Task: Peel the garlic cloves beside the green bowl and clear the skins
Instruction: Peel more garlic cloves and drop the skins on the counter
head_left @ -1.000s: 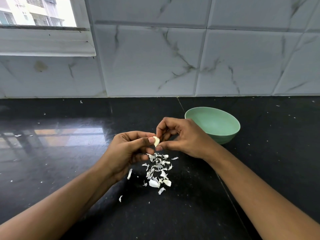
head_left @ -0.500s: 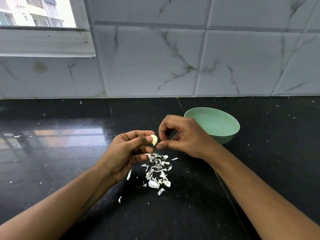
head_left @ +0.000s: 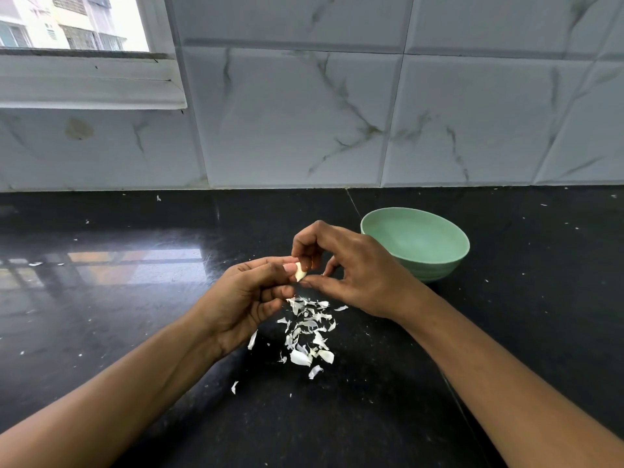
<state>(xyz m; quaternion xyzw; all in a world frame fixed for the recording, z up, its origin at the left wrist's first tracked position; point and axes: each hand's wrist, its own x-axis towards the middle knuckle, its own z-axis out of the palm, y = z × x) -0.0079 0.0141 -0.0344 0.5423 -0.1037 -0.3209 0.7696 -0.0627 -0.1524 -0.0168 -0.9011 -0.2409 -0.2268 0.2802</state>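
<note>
1. My left hand (head_left: 246, 298) is curled around a garlic clove (head_left: 300, 271). The thumb lies along the top and the fingers are folded underneath, so the clove pokes out past my thumb tip.
2. My right hand (head_left: 351, 275) pinches the free end of that same clove between thumb and forefinger. The other fingers arch loosely above it and hold nothing.
3. The clove is up in the air between my two hands, just left of the green bowl (head_left: 435, 270) and over the far end of the heap of skins (head_left: 309, 329). It looks pale cream. I cannot tell whether any skin clings to it.
4. The green bowl stands upright on the dark surface (head_left: 135, 332), just behind and to the right of my right hand. My knuckles overlap its left edge in the view, and I cannot tell whether they touch it.
5. The skins lie in a loose white scatter on the surface, beneath my hands and running back towards me. One sliver lies beside my left wrist, and another sits apart from the heap, nearer to me and to the left.
6. The surface is black and glossy, flecked with tiny white bits, and a window (head_left: 74, 25) is reflected in it on the left.
7. A marble-patterned tiled wall (head_left: 304, 123) rises behind the surface, with the window at its upper left.
</note>
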